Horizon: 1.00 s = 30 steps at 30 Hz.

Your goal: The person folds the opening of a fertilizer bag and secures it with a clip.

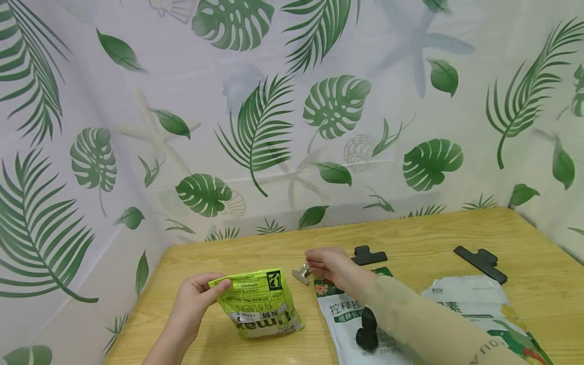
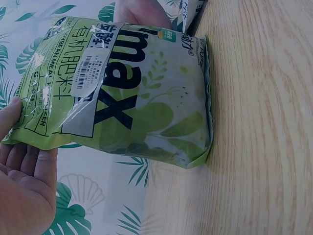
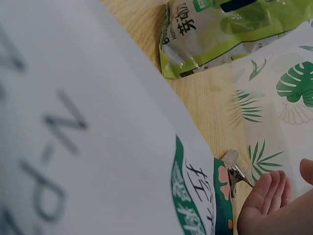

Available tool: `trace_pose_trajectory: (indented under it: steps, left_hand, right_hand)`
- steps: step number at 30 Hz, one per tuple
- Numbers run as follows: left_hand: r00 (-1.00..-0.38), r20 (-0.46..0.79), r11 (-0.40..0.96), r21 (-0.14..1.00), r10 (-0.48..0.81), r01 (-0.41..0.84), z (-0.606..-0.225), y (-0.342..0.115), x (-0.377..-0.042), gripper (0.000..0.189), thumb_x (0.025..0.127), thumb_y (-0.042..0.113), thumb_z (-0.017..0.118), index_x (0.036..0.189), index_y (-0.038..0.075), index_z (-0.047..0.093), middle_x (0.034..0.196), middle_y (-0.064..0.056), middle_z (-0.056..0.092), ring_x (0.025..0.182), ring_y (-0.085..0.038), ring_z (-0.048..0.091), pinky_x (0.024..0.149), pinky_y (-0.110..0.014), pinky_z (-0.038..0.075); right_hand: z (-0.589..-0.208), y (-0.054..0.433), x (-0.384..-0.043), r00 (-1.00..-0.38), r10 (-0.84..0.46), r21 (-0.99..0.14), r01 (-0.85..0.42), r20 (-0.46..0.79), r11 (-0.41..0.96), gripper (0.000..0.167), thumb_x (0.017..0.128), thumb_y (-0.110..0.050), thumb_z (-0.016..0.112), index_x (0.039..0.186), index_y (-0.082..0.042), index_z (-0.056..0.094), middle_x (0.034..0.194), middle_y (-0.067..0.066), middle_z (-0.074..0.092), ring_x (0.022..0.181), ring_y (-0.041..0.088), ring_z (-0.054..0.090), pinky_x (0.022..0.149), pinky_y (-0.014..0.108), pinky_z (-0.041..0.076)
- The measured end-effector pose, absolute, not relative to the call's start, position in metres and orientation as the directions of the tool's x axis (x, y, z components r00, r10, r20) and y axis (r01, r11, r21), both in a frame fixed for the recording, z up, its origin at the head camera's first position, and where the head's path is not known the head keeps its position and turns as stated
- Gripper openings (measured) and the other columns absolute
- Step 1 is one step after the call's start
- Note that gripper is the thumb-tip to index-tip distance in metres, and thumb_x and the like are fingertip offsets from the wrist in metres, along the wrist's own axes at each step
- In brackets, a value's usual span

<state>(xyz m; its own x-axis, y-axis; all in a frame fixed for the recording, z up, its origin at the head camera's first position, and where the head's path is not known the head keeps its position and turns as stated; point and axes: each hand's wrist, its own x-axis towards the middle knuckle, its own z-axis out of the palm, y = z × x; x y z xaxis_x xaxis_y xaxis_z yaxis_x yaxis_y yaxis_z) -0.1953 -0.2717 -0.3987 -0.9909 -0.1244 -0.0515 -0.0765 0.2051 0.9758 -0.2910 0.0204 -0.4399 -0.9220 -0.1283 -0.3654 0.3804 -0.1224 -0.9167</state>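
Note:
A yellow-green bag of fertilizer point(image 1: 262, 317) stands on the table. My left hand point(image 1: 193, 301) pinches its upper left corner, thumb in front and fingers behind, as the left wrist view also shows. Slightly right of the bag, a small silver metal clip point(image 1: 300, 274) lies by the top edge of a white-and-green bag point(image 1: 339, 317). My right hand point(image 1: 335, 268) reaches over that bag's top, fingers extended and fingertips right at the clip. In the right wrist view nothing is held between the thumb and fingers of the right hand point(image 3: 269, 205).
Farther back lies a black plastic clip point(image 1: 370, 257), with another black clip point(image 1: 481, 263) to the right. A second white bag point(image 1: 474, 301) lies at the right, partly behind my right sleeve point(image 1: 415, 317). A leaf-printed cloth point(image 1: 274, 126) hangs behind the table.

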Motion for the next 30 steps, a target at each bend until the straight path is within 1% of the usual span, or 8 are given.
trace_pose_trajectory:
  steps: [5,11,15,18,20,23,27,30]
  left_hand:
    - [-0.990,-0.055,0.203,0.976,-0.130,-0.081,-0.399,-0.272,-0.196,0.011,0.097,0.006,0.076,0.093,0.013,0.083,0.080,0.012,0.072,0.093,-0.007,0.058,0.083,-0.028,0.052]
    - [-0.990,-0.055,0.202,0.976,-0.128,-0.080,-0.399,-0.271,-0.196,0.010,0.097,0.005,0.076,0.093,0.012,0.083,0.079,0.012,0.073,0.092,-0.007,0.061,0.084,-0.028,0.053]
    - [-0.991,-0.057,0.200,0.977,-0.124,-0.081,-0.398,-0.271,-0.196,0.012,0.097,0.006,0.076,0.092,0.014,0.083,0.078,0.012,0.073,0.091,-0.007,0.061,0.083,-0.028,0.053]
    - [-0.992,-0.052,0.196,0.978,-0.113,-0.073,-0.398,-0.272,-0.196,0.014,0.097,0.005,0.075,0.091,0.016,0.083,0.079,0.013,0.074,0.091,-0.006,0.061,0.082,-0.028,0.053]
    - [-0.994,-0.046,0.194,0.979,-0.103,-0.066,-0.398,-0.272,-0.196,0.015,0.097,0.005,0.075,0.091,0.016,0.083,0.079,0.013,0.074,0.090,-0.006,0.062,0.082,-0.027,0.053]
    - [-0.994,-0.045,0.196,0.978,-0.098,-0.064,-0.397,-0.273,-0.196,0.016,0.097,0.004,0.075,0.090,0.016,0.083,0.081,0.013,0.074,0.089,-0.006,0.061,0.082,-0.027,0.053]
    - [-0.994,-0.051,0.203,0.977,-0.101,-0.071,-0.396,-0.273,-0.195,0.014,0.097,0.004,0.075,0.092,0.015,0.083,0.083,0.012,0.073,0.091,-0.008,0.059,0.082,-0.027,0.054]
    - [-0.993,-0.059,0.206,0.975,-0.102,-0.079,-0.396,-0.273,-0.195,0.016,0.097,0.004,0.075,0.092,0.016,0.083,0.085,0.012,0.072,0.091,-0.009,0.058,0.083,-0.027,0.054]
  right_hand:
    - [-0.443,0.022,-0.293,-0.915,-0.111,-0.908,0.399,-0.387,-0.129,0.045,0.104,-0.010,0.067,0.144,0.009,0.058,0.112,0.008,0.067,0.105,0.022,0.066,0.096,0.031,0.059]
    - [-0.444,0.022,-0.294,-0.912,-0.095,-0.902,0.408,-0.398,-0.137,0.044,0.105,-0.008,0.065,0.144,0.010,0.057,0.117,0.010,0.067,0.111,0.024,0.064,0.103,0.034,0.057]
    - [-0.445,0.020,-0.295,-0.914,-0.087,-0.905,0.405,-0.397,-0.129,0.045,0.105,-0.008,0.064,0.145,0.010,0.056,0.131,0.018,0.065,0.117,0.027,0.064,0.108,0.038,0.055]
    - [-0.446,0.018,-0.295,-0.917,-0.085,-0.911,0.397,-0.389,-0.115,0.046,0.106,-0.007,0.062,0.147,0.011,0.053,0.145,0.026,0.058,0.129,0.035,0.061,0.113,0.041,0.052]
    - [-0.447,0.017,-0.295,-0.918,-0.086,-0.913,0.394,-0.386,-0.102,0.047,0.106,-0.006,0.061,0.148,0.012,0.052,0.150,0.029,0.055,0.136,0.039,0.058,0.116,0.043,0.050]
    - [-0.448,0.015,-0.296,-0.920,-0.092,-0.917,0.390,-0.382,-0.086,0.047,0.107,-0.005,0.058,0.149,0.013,0.049,0.155,0.031,0.051,0.142,0.041,0.053,0.120,0.045,0.046]
    - [-0.448,0.013,-0.296,-0.917,-0.086,-0.917,0.395,-0.389,-0.062,0.046,0.106,-0.003,0.057,0.149,0.013,0.050,0.155,0.031,0.051,0.142,0.040,0.055,0.120,0.045,0.047]
    - [-0.448,0.012,-0.296,-0.917,-0.071,-0.918,0.395,-0.392,-0.032,0.044,0.105,-0.002,0.061,0.146,0.013,0.054,0.148,0.030,0.058,0.131,0.036,0.064,0.113,0.041,0.053]
